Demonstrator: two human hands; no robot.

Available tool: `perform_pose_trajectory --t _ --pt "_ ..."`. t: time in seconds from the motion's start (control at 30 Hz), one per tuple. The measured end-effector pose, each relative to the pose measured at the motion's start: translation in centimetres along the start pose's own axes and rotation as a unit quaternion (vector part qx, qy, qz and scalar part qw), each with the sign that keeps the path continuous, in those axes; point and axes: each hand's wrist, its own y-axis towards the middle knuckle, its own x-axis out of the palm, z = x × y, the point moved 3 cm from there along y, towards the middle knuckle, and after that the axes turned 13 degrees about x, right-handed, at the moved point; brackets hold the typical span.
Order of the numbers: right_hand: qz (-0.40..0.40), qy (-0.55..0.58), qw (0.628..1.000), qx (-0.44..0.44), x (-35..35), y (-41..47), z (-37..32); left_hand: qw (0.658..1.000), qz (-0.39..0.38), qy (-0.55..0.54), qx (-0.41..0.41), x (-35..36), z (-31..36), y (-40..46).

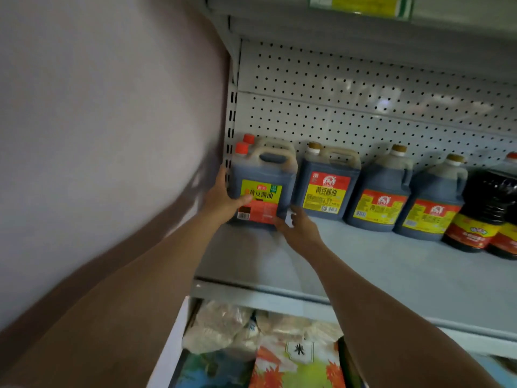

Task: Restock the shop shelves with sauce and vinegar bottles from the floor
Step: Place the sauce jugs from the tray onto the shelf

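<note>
Seating red-capped soy sauce jug (261, 189) at far left of shelf (377, 273); left hand (223, 198) gripping its side, right hand (298, 226) fingers loosely spread at its base corner. Five bottles already standing rightward; near shelf space still unfilled; floor stock unseen.

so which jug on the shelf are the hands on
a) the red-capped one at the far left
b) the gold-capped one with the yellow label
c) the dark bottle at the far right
a: the left hand grips the red-capped soy sauce jug by its left side, and the right hand is at its lower right corner.
</note>
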Motion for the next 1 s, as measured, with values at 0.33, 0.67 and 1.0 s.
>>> perform_pose_trajectory --t 0.33,0.67,1.0 --pt "0.041 0.007 0.993 -0.113 -0.7 -15.8 4.7 0.977 0.204 0.046 -0.032 -0.7 1.3 -24.4" --pt "-0.2 -0.047 0.979 0.019 7.1 -33.4 24.5 0.951 0.018 0.059 -0.304 5.4 -5.1 -54.6" --pt "-0.352 -0.093 0.914 0.181 13.3 -41.6 40.2 0.869 -0.096 -0.091 -0.476 9.5 -12.6 -70.9"
